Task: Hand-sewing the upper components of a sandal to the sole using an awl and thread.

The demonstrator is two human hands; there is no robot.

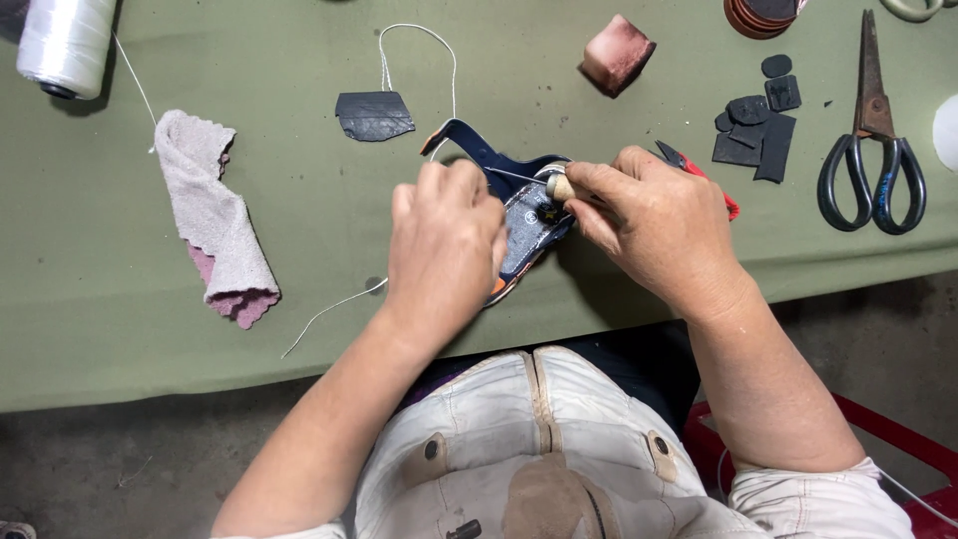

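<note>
A small dark blue sandal with a blue strap lies on the green-covered table near its front edge. My left hand grips the sandal from the left, covering most of it. My right hand pinches a tool with a pale wooden handle against the sandal's heel. A white thread loops from the sandal up over the table and trails out to the lower left.
A white thread spool lies at the far left, a pink-grey cloth beside it. A dark rubber piece, a pink block, several black scraps, red snips and big scissors lie around.
</note>
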